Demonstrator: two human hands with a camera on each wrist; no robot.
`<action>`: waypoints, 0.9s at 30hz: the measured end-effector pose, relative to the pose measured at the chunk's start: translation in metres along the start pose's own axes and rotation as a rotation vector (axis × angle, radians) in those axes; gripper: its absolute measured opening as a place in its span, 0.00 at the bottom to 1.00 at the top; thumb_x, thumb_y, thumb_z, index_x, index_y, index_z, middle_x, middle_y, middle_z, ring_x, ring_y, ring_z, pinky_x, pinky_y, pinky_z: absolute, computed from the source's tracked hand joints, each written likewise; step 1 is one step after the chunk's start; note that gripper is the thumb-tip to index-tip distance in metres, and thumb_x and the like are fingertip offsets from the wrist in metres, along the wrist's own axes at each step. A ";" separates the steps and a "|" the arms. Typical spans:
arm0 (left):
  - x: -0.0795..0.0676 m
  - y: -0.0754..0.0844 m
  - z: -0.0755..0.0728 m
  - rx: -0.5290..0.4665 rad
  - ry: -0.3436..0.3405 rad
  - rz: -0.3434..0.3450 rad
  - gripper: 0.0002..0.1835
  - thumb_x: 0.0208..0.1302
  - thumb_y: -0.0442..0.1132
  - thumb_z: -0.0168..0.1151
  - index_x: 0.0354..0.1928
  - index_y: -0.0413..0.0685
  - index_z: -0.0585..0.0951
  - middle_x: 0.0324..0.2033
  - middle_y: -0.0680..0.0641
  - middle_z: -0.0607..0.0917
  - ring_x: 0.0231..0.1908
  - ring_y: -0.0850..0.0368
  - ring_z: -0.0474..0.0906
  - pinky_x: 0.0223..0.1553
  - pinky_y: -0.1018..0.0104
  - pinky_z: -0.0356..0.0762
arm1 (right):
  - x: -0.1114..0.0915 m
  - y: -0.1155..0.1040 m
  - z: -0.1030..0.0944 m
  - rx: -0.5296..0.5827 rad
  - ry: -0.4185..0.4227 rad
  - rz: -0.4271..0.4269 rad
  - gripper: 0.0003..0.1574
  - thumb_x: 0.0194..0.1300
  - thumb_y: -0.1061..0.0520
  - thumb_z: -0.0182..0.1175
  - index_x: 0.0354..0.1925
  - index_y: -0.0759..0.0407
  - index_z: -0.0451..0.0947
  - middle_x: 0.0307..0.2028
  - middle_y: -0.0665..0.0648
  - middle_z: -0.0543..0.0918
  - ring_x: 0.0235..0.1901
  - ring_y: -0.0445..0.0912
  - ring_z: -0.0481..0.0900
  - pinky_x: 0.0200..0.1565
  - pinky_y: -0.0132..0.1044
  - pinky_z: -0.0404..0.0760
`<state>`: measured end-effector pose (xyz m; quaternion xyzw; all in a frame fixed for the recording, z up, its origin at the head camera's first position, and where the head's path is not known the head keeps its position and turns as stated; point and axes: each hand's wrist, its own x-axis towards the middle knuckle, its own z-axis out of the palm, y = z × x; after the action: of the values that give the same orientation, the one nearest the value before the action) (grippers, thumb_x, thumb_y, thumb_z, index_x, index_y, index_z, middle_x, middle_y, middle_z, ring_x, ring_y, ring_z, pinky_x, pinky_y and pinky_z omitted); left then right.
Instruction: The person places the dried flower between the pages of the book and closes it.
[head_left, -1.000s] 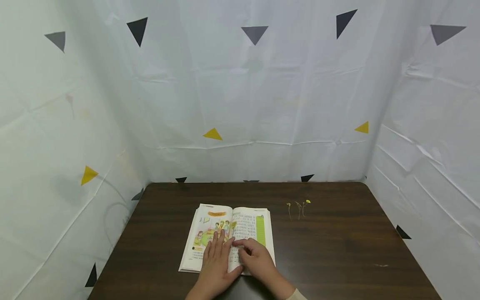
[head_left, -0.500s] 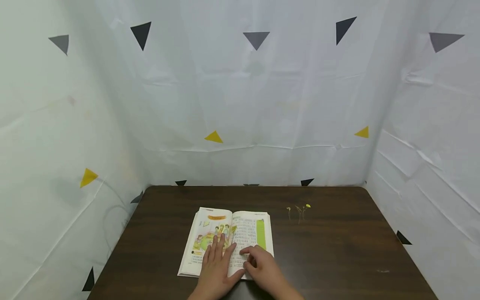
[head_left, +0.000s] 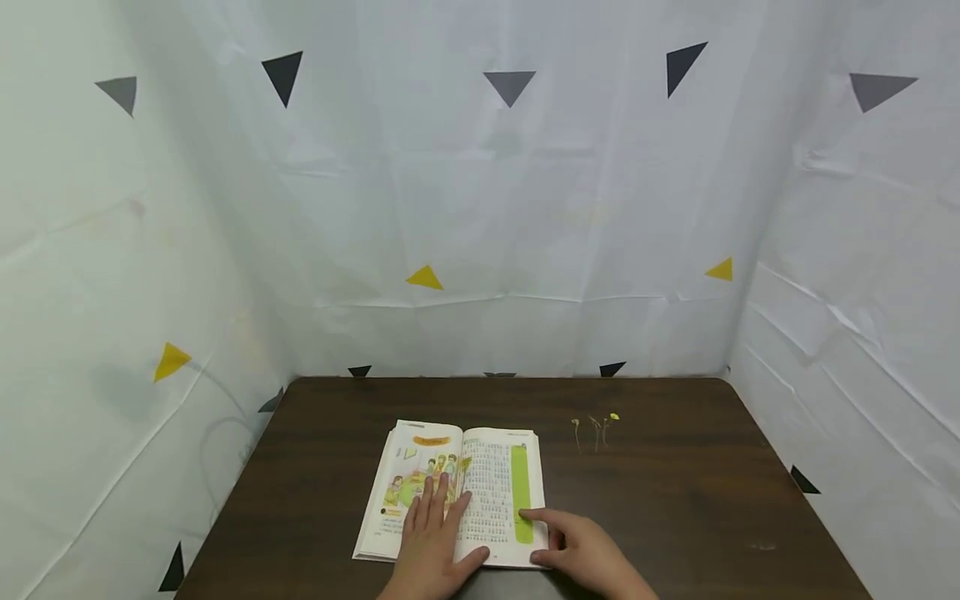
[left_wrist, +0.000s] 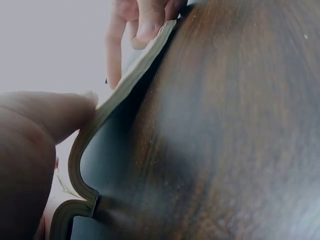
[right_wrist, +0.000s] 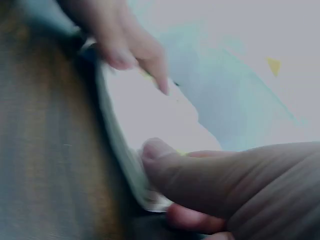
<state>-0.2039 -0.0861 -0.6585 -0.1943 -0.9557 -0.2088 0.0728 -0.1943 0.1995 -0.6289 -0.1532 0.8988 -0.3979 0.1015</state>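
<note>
An open book (head_left: 491,492) with a picture on its left page and printed rows beside a green strip on its right page lies on the table. My left hand (head_left: 431,537) rests on it near the fold, fingers spread and thumb reaching onto the right page. At the book's right edge is my right hand (head_left: 581,546), index fingertip on the green strip and thumb on the page's lower corner. In the right wrist view the thumb (right_wrist: 165,160) lies on the page, while other fingers sit past its edge. A small yellow-green flower (head_left: 467,463) lies by the fold.
Several thin dried flowers (head_left: 596,432), one with a yellow head, lie on the dark wooden table (head_left: 675,483) right of the book. White sheeting (head_left: 510,208) with printed triangles stands behind the table and at both sides.
My right hand has moved rightward from beside the left hand near the fold, across the right page to its outer edge. The left hand has stayed in place on the book.
</note>
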 end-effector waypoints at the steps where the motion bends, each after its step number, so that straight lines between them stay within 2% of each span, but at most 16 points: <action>1: 0.000 -0.001 0.000 0.007 -0.012 0.001 0.50 0.59 0.78 0.54 0.76 0.58 0.64 0.81 0.40 0.48 0.80 0.37 0.41 0.73 0.35 0.43 | 0.000 0.004 0.000 0.034 -0.012 -0.008 0.35 0.58 0.40 0.72 0.64 0.36 0.78 0.24 0.43 0.76 0.20 0.34 0.69 0.22 0.28 0.68; 6: 0.000 -0.002 -0.001 0.022 -0.029 0.021 0.56 0.54 0.83 0.52 0.78 0.59 0.60 0.82 0.41 0.45 0.81 0.38 0.38 0.73 0.37 0.43 | 0.001 0.012 -0.005 0.201 -0.098 -0.020 0.38 0.57 0.44 0.74 0.66 0.42 0.77 0.27 0.47 0.77 0.22 0.35 0.69 0.22 0.27 0.68; 10: 0.001 -0.001 0.001 0.017 -0.006 0.033 0.56 0.53 0.84 0.52 0.78 0.59 0.61 0.81 0.41 0.46 0.80 0.37 0.40 0.73 0.37 0.44 | -0.001 0.013 -0.008 0.259 -0.123 0.013 0.39 0.58 0.47 0.74 0.66 0.42 0.76 0.29 0.49 0.77 0.23 0.37 0.69 0.23 0.27 0.67; 16: -0.006 -0.001 0.003 0.041 -0.059 -0.035 0.58 0.49 0.87 0.49 0.78 0.63 0.60 0.82 0.45 0.44 0.81 0.40 0.38 0.74 0.38 0.42 | 0.000 0.016 0.000 0.303 -0.158 0.078 0.37 0.57 0.44 0.75 0.65 0.37 0.77 0.29 0.50 0.77 0.25 0.41 0.71 0.23 0.30 0.68; 22: -0.005 0.000 0.005 0.044 -0.074 -0.047 0.60 0.47 0.88 0.48 0.79 0.65 0.58 0.82 0.46 0.42 0.81 0.42 0.37 0.75 0.39 0.41 | 0.001 0.014 -0.001 0.283 -0.138 0.110 0.38 0.55 0.45 0.76 0.64 0.36 0.77 0.29 0.52 0.78 0.26 0.44 0.72 0.23 0.31 0.69; 27: -0.001 0.001 0.005 0.043 -0.057 -0.029 0.59 0.47 0.88 0.49 0.78 0.64 0.60 0.82 0.46 0.43 0.81 0.40 0.38 0.75 0.38 0.42 | 0.003 0.015 -0.003 0.177 -0.068 0.049 0.48 0.54 0.41 0.76 0.71 0.36 0.68 0.29 0.50 0.79 0.25 0.40 0.74 0.24 0.30 0.72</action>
<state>-0.2035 -0.0833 -0.6633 -0.1847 -0.9644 -0.1834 0.0465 -0.2007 0.2101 -0.6379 -0.1349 0.8597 -0.4676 0.1551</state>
